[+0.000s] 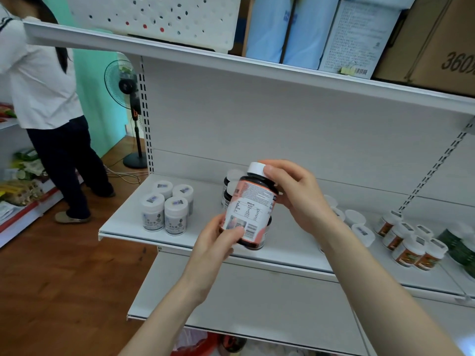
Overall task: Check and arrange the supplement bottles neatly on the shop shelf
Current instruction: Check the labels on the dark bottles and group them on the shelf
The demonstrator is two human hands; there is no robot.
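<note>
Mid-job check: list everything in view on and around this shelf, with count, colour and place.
Dark plastic bottle with white cap and pink label: one, held before the white metal middle shelf.
Small white jars with grey labels: four, shelf's left.
Dark white-capped bottles: at least two, behind the held bottle.
Brown-labelled white-capped jars: about six, shelf's right.
Plain white tubs: several, partly hidden by right forearm.
White perforated basket, light-blue packs, brown cardboard box: one, two, one; top shelf.
Black standing fan: one, floor left.
Person in white top: one, far left.
Left hand: grips bottle's bottom.
Right hand: holds its cap end.
</note>
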